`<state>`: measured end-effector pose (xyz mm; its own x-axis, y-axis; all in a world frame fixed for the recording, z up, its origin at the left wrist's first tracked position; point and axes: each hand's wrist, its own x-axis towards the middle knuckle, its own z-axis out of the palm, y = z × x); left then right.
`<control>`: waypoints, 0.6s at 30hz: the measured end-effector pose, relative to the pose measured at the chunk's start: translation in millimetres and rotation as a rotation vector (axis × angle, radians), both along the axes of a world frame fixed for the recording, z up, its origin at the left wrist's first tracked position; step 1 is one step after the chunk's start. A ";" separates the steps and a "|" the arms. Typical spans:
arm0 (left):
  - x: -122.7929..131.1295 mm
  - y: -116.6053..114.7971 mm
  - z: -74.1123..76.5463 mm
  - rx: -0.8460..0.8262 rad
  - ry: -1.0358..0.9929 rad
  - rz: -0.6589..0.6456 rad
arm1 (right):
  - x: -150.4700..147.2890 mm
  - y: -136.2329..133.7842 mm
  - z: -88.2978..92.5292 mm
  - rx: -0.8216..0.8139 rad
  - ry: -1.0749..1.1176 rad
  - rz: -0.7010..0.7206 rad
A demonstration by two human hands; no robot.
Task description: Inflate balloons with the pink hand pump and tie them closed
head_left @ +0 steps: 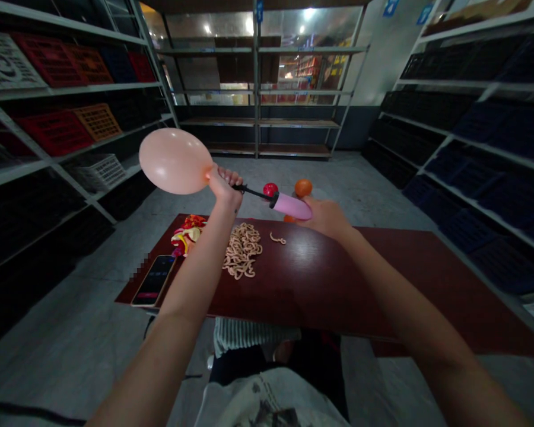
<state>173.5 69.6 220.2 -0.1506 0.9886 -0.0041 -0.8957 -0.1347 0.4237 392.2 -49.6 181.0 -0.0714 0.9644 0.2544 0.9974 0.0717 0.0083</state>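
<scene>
My left hand is closed around the neck of an inflated pale pink balloon, pinching it onto the black nozzle of a hand pump. My right hand grips the pump's pink barrel, held level above the far edge of the dark red table. A small red balloon and a small orange balloon show just behind the pump. On the table lie a heap of beige uninflated balloons, one stray beige balloon and a pile of mixed red and yellow ones.
A phone lies at the table's near left corner. Metal shelving lines both sides and the back wall, with red, orange and white crates on the left and dark crates on the right. Grey concrete floor surrounds the table.
</scene>
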 end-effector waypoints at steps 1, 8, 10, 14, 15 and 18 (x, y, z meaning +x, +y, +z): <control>8.4 -4.1 -3.5 0.013 -0.001 -0.028 | -4.2 1.4 -0.2 0.002 0.016 0.009; 26.9 -14.6 -31.1 -0.011 0.006 -0.210 | -32.1 -2.5 -7.1 0.062 -0.013 0.022; 18.3 -13.7 -34.9 -0.034 0.026 -0.254 | -36.6 -7.6 -13.3 0.087 -0.038 -0.001; -0.7 -17.3 -39.1 -0.084 0.057 -0.374 | -39.5 -16.7 -29.3 0.115 -0.091 -0.020; -4.0 -19.7 -39.9 -0.096 0.060 -0.397 | -39.7 -18.5 -33.2 0.108 -0.096 -0.020; -8.0 -28.3 -42.3 -0.135 0.071 -0.389 | -42.1 -22.7 -44.2 0.093 -0.096 -0.018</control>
<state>165.5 41.3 177.8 0.2294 0.9632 -0.1404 -0.8368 0.2688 0.4769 350.1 -72.2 136.9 -0.0826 0.9384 0.3356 0.9929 0.0483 0.1091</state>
